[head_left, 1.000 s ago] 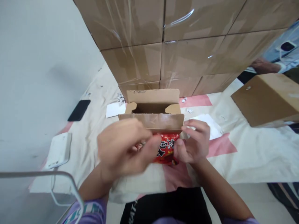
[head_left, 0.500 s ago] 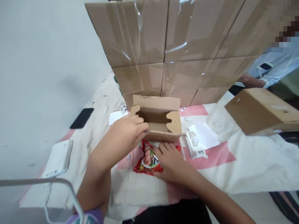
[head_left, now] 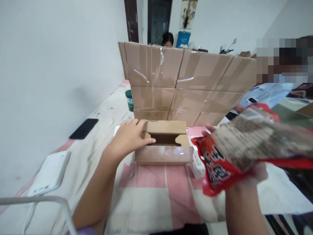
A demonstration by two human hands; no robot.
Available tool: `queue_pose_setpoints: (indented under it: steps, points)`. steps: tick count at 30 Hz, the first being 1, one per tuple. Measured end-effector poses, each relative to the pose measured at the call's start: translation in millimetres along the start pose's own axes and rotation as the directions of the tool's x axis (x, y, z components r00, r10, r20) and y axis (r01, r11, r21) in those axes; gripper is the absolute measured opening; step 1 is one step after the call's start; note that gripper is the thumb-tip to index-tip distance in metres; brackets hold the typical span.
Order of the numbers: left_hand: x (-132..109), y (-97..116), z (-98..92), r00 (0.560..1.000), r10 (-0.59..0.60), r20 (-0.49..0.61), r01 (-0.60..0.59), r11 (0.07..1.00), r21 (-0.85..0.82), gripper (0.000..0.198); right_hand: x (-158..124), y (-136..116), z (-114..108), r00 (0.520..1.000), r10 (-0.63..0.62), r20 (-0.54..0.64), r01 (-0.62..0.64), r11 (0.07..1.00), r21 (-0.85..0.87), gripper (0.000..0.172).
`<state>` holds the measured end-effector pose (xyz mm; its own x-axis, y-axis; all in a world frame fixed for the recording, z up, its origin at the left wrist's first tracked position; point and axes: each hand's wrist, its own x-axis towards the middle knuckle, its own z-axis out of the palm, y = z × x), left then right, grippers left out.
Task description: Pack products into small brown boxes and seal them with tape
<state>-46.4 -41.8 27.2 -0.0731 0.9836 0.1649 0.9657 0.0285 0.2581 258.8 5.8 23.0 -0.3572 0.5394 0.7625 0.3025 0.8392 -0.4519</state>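
A small cardboard box (head_left: 163, 158) sits on the cloth in front of me, its top flaps up and a dark gap showing inside. My left hand (head_left: 130, 137) grips its left end, the thumb over the opening and the fingers along the flap. Raised at the right, close to the camera, is a red food packet (head_left: 249, 140), its printed pale back turned toward me and partly blurred. My right hand (head_left: 260, 173) holds this packet from below; most of the fingers are hidden behind it.
Behind the box stands a wall of taped cartons (head_left: 156, 71). A black phone (head_left: 84, 129) and a white device (head_left: 50, 173) lie at left on the cloth. A green tub (head_left: 129, 99) stands farther back. One person in light blue (head_left: 269, 91) is at right, another person's head (head_left: 167, 39) shows beyond.
My right hand has lifted the red packet off the cloth up to the right. The box's front flap now stands higher, my left hand stays at its left end, and the view has tilted up.
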Motion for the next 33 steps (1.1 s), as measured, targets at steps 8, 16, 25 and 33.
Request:
queue_pose_setpoints:
  steps: [8,16,25,33]
  points:
    - [-10,-3,-1.3,0.984,0.153,0.09,-0.148,0.987,-0.055,0.085,61,8,95,0.954,0.282,0.105,-0.294,0.802,0.52,0.052]
    - [-10,-20,-16.9,0.995,0.056,0.077,-0.044,0.988,-0.145,0.047,21,7,101,0.923,0.206,0.324,-0.296,0.92,0.258,0.04]
    - [-6,-21,-14.0,0.985,0.103,0.136,-0.072,0.974,-0.217,0.046,17,-32,94,0.831,0.097,0.547,-0.271,0.93,0.247,0.071]
    - [5,-17,12.3,0.972,0.157,0.175,-0.149,0.987,-0.058,0.058,1,-42,92,0.701,0.25,0.668,-0.198,0.968,-0.155,0.067]
